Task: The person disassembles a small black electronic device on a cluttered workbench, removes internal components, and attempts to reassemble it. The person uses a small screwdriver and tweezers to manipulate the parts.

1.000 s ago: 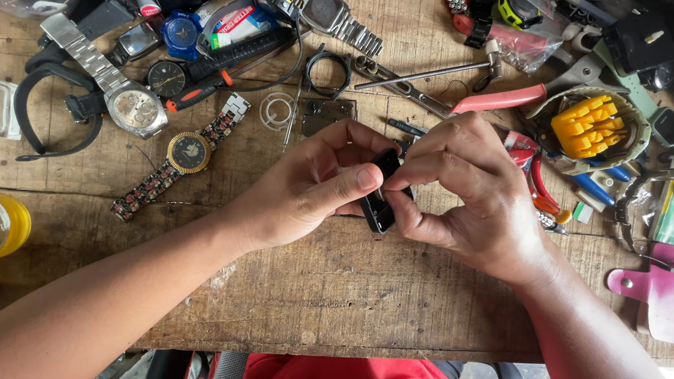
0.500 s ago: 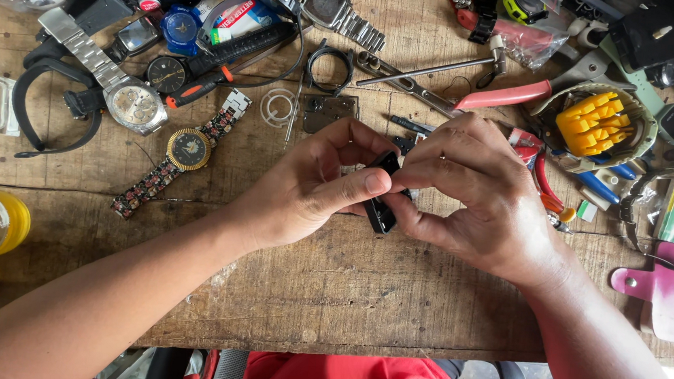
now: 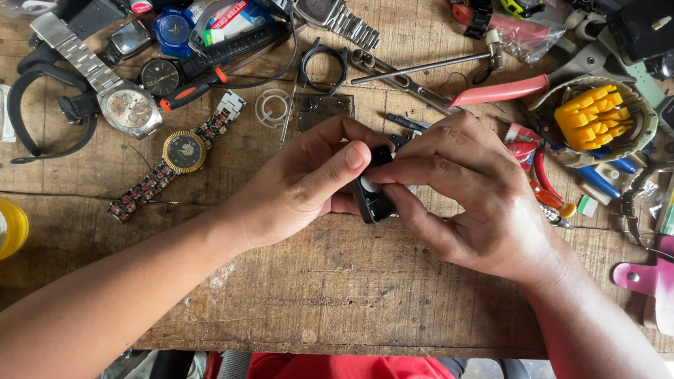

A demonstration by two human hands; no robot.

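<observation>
Head view: both hands meet over the middle of a worn wooden bench (image 3: pixel 342 312). The left hand (image 3: pixel 305 183) and right hand (image 3: pixel 470 197) pinch a small black watch case (image 3: pixel 372 193) between thumbs and fingertips, just above the wood. A gold-faced watch (image 3: pixel 183 152) lies to the left; red-handled pliers (image 3: pixel 492 91) lie beyond.
</observation>
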